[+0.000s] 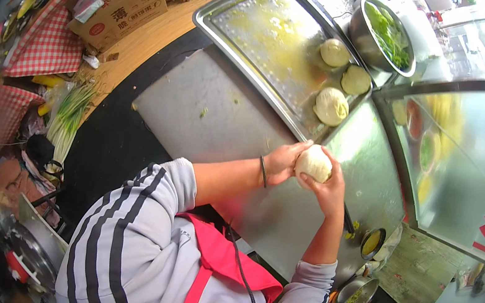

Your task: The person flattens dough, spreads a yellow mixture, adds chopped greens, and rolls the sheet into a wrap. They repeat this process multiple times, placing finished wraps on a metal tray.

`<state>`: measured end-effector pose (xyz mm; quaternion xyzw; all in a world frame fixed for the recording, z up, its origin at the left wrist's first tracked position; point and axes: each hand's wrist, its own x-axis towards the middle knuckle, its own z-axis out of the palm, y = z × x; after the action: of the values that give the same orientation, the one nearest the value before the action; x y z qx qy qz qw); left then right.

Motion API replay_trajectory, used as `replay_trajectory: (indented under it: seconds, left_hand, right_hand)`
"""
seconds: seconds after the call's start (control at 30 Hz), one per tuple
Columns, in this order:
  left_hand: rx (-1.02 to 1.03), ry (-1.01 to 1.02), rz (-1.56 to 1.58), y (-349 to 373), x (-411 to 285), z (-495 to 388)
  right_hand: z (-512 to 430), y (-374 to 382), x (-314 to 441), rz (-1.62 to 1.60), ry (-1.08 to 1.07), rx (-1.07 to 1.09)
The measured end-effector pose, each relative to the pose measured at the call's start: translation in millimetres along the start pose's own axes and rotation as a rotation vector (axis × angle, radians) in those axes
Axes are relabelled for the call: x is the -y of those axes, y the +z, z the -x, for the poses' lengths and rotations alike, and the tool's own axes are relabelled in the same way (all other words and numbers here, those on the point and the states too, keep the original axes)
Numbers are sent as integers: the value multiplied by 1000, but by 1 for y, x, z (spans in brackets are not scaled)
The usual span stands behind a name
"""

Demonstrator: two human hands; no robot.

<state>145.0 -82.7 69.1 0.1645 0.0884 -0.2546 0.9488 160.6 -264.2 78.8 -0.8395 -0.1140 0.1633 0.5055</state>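
Observation:
A round ball of pale dough (315,161) is held up above the steel worktop (212,104), close to the near corner of the metal tray. My left hand (283,160), with a dark band at the wrist, cups its left side. Around its right and lower side curl the fingers and thumb of my right hand (330,186). In the oily metal tray (261,27) sit three more dough balls, one at the back (335,53), one in the middle (355,80) and one nearest me (331,106). The underside of the held dough is hidden.
Behind the tray stands a steel bowl of leafy greens (384,36). A glass case with red writing (453,159) borders the right side. A small dish of yellow liquid (372,243) and a steel pan (356,300) sit at lower right. Scallions (69,118) and a cardboard box (122,9) lie left.

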Motion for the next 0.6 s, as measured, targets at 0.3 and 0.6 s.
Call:
replay_trajectory:
  seconds: [0.3, 0.6]
  left_hand:
    - [-185, 437, -1177, -60, -165, -112]
    - [-261, 516, -1291, -108, -192, -125]
  right_hand:
    - [-195, 26, 112, 420, -71, -5]
    - [-239, 52, 92, 431, 5, -68]
